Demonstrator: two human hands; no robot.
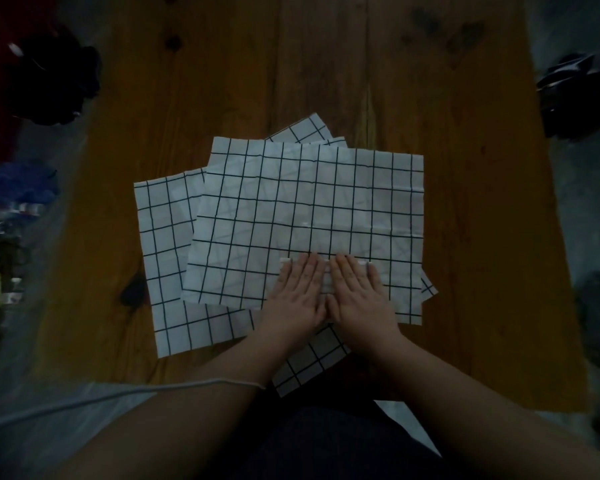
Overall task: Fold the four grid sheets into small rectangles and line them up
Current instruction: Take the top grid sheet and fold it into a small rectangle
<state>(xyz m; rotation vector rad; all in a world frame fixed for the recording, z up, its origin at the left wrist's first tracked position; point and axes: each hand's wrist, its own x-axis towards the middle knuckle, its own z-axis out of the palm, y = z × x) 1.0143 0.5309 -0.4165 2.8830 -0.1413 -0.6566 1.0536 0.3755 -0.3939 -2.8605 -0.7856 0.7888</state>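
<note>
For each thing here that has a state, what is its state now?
top grid sheet: unfolded, flat, pressed by both hands.
lower grid sheets: unfolded, stacked askew beneath it.
left hand: flat, fingers straight, rests on that sheet.
right hand: flat, fingers straight, beside the left hand.

We see a wooden table [430, 133]; toward its 6 o'clock edge lie unfolded grid sheets [309, 202], overlapping and fanned out.
</note>
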